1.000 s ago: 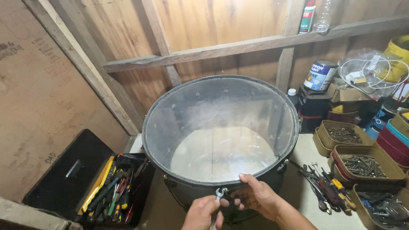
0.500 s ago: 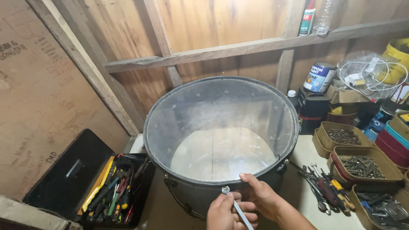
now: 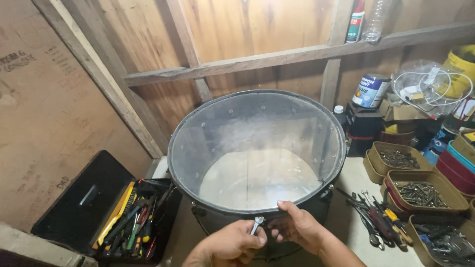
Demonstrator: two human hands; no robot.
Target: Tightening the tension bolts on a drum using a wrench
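A large black drum (image 3: 257, 153) with a clear head lies in front of me, its black rim (image 3: 198, 200) toward me. At the near rim my left hand (image 3: 230, 244) grips a small silver wrench (image 3: 255, 225), its head pointing up at the rim. Right beside it, my right hand (image 3: 297, 225) rests on the drum's near edge, thumb on the rim and fingers curled by the wrench. Whatever fitting the wrench meets is hidden behind my fingers.
An open black toolbox (image 3: 123, 217) full of screwdrivers and pliers stands at the left. Loose hand tools (image 3: 376, 217) lie at the right, beside brown trays of screws (image 3: 420, 190). A paint tin (image 3: 370, 90) and clutter sit behind; wooden wall framing (image 3: 277, 57) rises beyond.
The wrench stood up toward the rim, then swung down and to the right, and now points up at the rim again. Both hands stayed at the near edge.
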